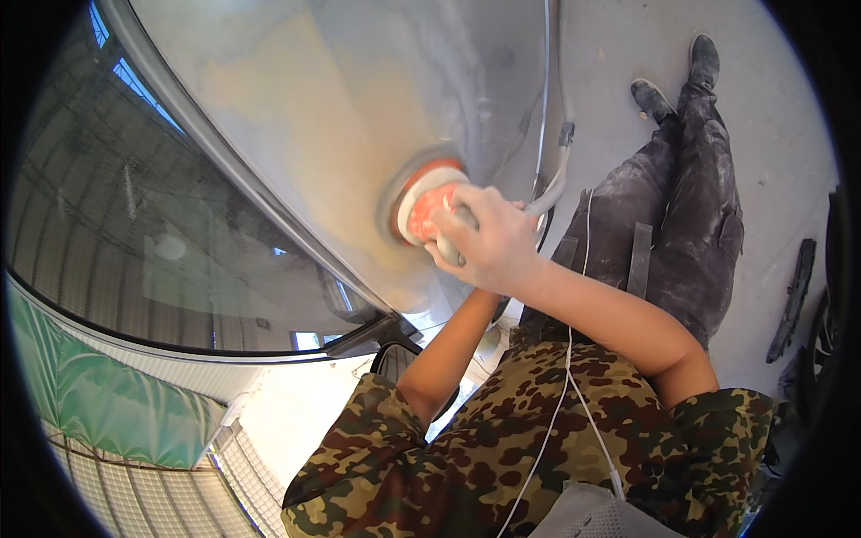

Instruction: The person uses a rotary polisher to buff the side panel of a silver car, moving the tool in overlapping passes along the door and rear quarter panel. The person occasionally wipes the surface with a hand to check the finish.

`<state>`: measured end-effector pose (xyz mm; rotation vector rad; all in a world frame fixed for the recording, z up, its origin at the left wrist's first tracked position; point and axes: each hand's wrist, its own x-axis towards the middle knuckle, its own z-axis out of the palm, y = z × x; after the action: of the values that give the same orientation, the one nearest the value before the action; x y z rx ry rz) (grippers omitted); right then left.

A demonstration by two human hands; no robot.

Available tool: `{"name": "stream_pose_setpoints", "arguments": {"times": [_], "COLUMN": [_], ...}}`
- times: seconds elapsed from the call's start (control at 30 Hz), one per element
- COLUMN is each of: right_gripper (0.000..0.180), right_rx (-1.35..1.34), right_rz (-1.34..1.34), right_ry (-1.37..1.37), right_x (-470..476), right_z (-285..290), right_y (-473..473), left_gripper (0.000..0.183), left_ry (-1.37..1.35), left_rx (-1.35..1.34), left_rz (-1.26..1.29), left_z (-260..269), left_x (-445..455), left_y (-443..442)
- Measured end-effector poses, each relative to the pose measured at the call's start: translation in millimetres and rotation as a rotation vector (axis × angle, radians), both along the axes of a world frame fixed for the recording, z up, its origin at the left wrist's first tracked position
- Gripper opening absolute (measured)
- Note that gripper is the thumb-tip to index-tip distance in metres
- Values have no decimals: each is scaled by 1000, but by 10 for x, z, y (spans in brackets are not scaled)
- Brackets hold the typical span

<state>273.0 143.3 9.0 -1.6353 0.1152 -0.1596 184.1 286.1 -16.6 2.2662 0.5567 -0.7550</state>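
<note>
My right hand [494, 239] is wrapped over the top of an orange and grey orbital sander [430, 205], whose round pad lies against a curved car body panel [296, 87]. The pad's rim looks blurred. Patches of yellowish and grey filler or primer cover the panel. Behind my right hand, my left hand [520, 204] is mostly hidden; a bit of finger shows at the sander's rear handle, where it seems to grip. A pale hose [555, 185] runs from the back of the sander up along the panel's edge.
A dark car window [202, 235] borders the panel on the left, with a side mirror [397, 360] near my left arm. A thin white cable [568, 350] hangs down my front. On the grey floor [773, 168] at the right lies a dark strip [792, 302].
</note>
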Motion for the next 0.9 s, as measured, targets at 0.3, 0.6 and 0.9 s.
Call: {"name": "stream_pose_setpoints", "arguments": {"times": [0.3, 0.6, 0.9], "right_gripper": [44, 52, 55], "right_rx": [-64, 85, 79], "right_rz": [5, -163, -281], "right_ry": [-214, -60, 36], "right_x": [-557, 312, 849], "right_z": [-132, -262, -273], "right_y": [416, -116, -407], "left_gripper": [28, 29, 30], "left_ry": [-1, -80, -106], "left_rx": [37, -65, -91], "left_rz": [14, 10, 36], "left_z": [55, -320, -432], "left_x": [-345, 410, 691], "left_y": [-16, -275, -363]}}
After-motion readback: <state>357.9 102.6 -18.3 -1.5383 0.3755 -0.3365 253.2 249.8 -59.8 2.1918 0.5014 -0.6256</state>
